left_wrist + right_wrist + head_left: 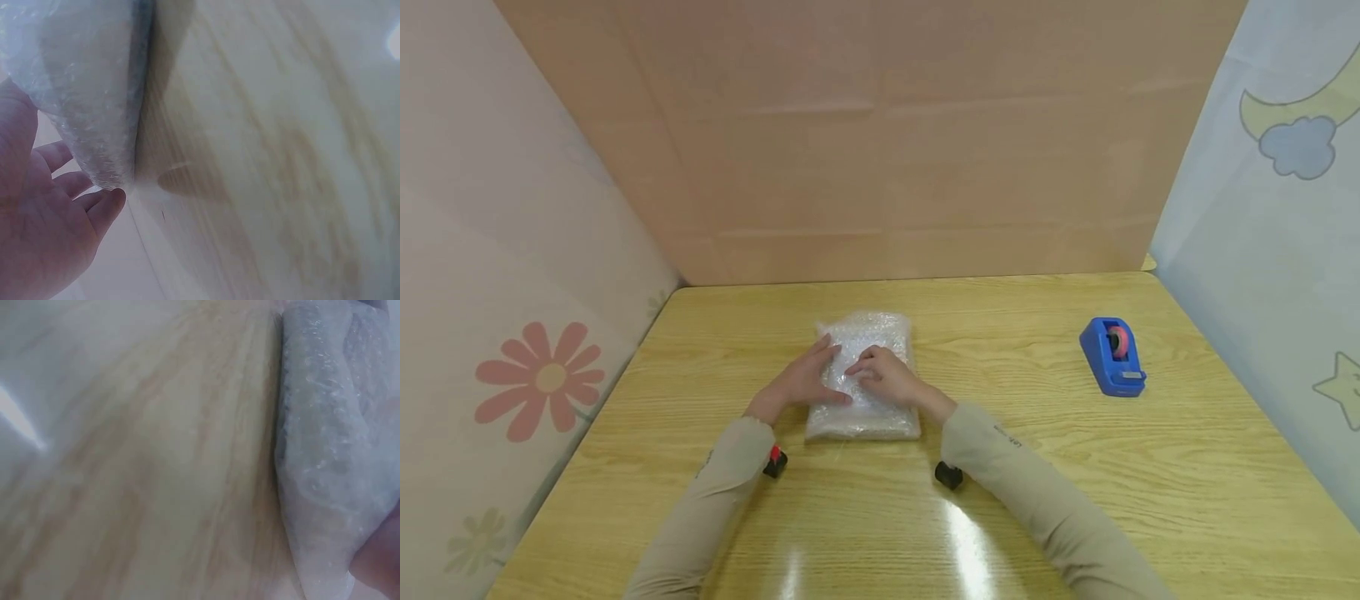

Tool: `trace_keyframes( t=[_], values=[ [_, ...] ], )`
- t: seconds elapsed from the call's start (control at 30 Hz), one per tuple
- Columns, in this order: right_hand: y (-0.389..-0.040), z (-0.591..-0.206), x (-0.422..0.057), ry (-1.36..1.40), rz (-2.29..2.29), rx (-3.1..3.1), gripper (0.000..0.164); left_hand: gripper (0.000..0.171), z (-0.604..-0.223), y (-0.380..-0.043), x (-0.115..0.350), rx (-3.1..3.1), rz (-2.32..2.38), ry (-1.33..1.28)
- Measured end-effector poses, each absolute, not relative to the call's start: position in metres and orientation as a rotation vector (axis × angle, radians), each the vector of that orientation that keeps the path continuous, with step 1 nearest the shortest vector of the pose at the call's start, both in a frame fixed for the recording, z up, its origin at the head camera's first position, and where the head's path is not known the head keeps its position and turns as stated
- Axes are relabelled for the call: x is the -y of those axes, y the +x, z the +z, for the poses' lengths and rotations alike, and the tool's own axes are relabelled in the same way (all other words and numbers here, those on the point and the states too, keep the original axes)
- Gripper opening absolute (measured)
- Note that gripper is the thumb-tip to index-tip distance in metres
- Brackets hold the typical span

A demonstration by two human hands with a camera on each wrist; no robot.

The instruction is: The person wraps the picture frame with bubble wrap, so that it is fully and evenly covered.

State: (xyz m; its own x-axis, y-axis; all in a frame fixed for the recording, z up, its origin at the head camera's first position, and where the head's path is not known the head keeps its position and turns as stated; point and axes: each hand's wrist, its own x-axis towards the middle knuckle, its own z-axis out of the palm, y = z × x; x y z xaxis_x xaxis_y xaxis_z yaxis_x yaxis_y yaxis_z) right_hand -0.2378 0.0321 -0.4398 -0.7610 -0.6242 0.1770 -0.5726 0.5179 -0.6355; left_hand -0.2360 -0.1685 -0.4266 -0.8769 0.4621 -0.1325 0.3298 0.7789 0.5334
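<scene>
A flat package in clear bubble wrap [861, 423] lies on the wooden table in the head view. My left hand [801, 379] rests on its left side with the fingers spread and the thumb over the top. In the left wrist view, the fingertips of that hand [53, 219] reach the package's edge. On the wrapped top, my right hand [887, 377] touches the plastic with bent fingers; whether they pinch it cannot be told. Part of that hand [381, 556] shows beside the bubble wrap [325, 450] in the right wrist view. Whatever is inside the wrap is hidden.
A blue tape dispenser [1105, 362] with a pink-cored roll stands on the right of the table [1015, 333]. Small black devices [949, 475] are by both wrists. A tan panel [880, 167] rises behind the table, with patterned walls on both sides.
</scene>
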Motion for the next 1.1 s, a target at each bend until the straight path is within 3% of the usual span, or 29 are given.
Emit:
trace_keyframes(
  t=[0.5,0.67,1.1],
  values=[
    [-0.238,-0.439,-0.033,-1.203,-0.935,-2.708,0.026,0.099,-0.431,-0.24,0.168,-2.714,0.747,0.612],
    [-0.242,-0.441,-0.042,-1.084,-1.091,-2.644,0.027,0.1,-0.433,-0.242,0.166,-2.708,0.743,0.613],
    [-0.242,-0.42,-0.143,-0.887,-1.094,-2.871,0.046,0.097,-0.43,-0.251,0.167,-2.706,0.824,0.627]
  ],
)
